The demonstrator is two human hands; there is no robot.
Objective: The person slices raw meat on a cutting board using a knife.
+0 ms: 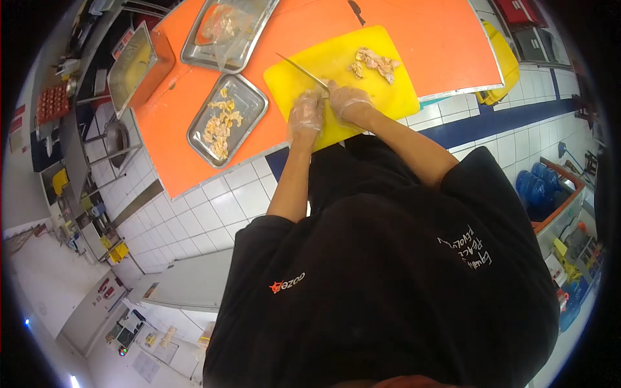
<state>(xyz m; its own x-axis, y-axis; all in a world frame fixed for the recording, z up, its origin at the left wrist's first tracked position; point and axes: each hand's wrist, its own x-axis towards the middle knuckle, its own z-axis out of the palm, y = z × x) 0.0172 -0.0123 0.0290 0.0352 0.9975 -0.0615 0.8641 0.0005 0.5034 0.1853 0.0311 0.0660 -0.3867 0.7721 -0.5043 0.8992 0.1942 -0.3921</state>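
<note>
My right hand (349,103), in a clear plastic glove, is closed around the handle of a knife (301,71). The blade slants over the yellow cutting board (381,42) toward its far left corner. Close beside it, my gloved left hand (306,111) rests at the board's near left part with its fingers curled in; what lies under them is hidden. Pieces of raw meat, which look like chicken (378,64), lie at the board's far right. To the left, a metal tray (249,97) carries several small cut pieces (222,126).
A second metal tray (242,55) holding a plastic bag (223,26) stands farther back on the orange table (174,145). A rectangular metal container (152,74) is at the table's left edge. A yellow bin (501,61) stands beyond the right edge.
</note>
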